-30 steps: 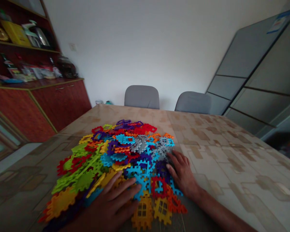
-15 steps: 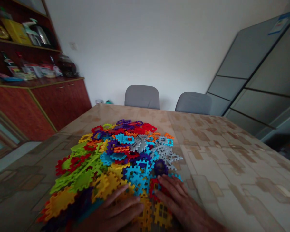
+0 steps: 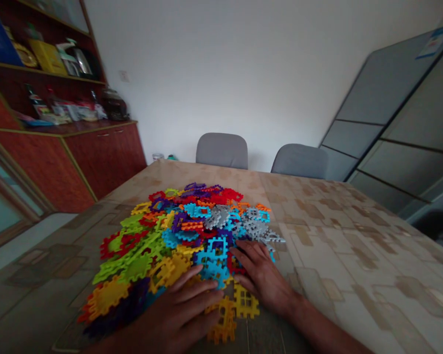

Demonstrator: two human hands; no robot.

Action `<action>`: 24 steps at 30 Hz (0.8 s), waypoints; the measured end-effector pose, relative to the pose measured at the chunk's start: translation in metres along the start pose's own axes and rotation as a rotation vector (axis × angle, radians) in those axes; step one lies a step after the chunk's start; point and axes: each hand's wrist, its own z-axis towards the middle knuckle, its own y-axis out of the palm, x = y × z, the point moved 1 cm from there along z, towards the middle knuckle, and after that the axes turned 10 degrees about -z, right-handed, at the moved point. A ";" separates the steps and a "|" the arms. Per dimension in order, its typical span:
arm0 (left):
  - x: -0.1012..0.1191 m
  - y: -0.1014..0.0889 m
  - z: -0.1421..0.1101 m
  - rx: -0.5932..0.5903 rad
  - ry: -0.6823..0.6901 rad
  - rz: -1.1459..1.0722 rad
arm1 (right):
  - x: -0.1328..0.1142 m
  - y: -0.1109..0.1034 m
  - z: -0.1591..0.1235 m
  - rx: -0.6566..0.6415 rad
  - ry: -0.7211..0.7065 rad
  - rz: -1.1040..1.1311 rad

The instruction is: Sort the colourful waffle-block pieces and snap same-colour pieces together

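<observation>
Hands (image 3: 184, 312) (image 3: 260, 275) spread flat, open on the heaped plastic pieces (image 3: 184, 236) — patterned counter (image 3: 317, 236) beneath; I see two grey chairs (image 3: 221, 150) (image 3: 300, 160) beyond — white wall (image 3: 221, 69) behind.

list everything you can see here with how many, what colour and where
toothed plastic pieces: many, overlapping; lime, yellow, orange, red, purple, light blue, grey; heaped on the table
table: one, patterned beige and brown, under the heap
chairs: two, grey, beyond the far edge
cabinet: one, red-brown, left
yellow box: one, cabinet shelf
kettle: one, silver and black, same shelf
jar: one, dark, cabinet counter
bottles and packets: several, mixed colours, blurred, counter
wall: one, pale, behind
wall plate: one, pale, on the wall
panelled unit: one, grey, right
left hand: one, bare, over the heap's near side
right hand: one, bare, at the heap's right side
</observation>
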 end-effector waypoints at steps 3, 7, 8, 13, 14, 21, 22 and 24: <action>0.006 -0.004 0.002 -0.005 -0.005 0.020 | 0.003 0.000 0.005 0.021 0.017 -0.007; -0.002 -0.022 -0.007 0.007 -0.002 0.091 | -0.006 -0.017 -0.009 0.014 -0.035 0.051; -0.009 -0.029 -0.013 0.024 -0.022 0.112 | -0.012 -0.022 -0.014 -0.008 -0.069 0.063; -0.060 -0.059 -0.047 0.273 -0.540 -0.022 | -0.043 -0.027 -0.022 -0.178 -0.227 0.109; -0.067 -0.063 -0.053 0.293 -0.605 -0.080 | -0.045 -0.025 -0.020 -0.203 -0.221 0.116; -0.061 -0.061 -0.100 -0.049 -0.434 -0.118 | -0.039 -0.005 -0.011 -0.205 -0.141 0.062; -0.057 -0.057 -0.105 -0.116 -0.386 -0.103 | -0.038 -0.003 -0.011 -0.200 -0.133 0.052; -0.052 -0.049 -0.108 -0.202 -0.326 -0.057 | -0.037 -0.002 -0.010 -0.195 -0.118 0.035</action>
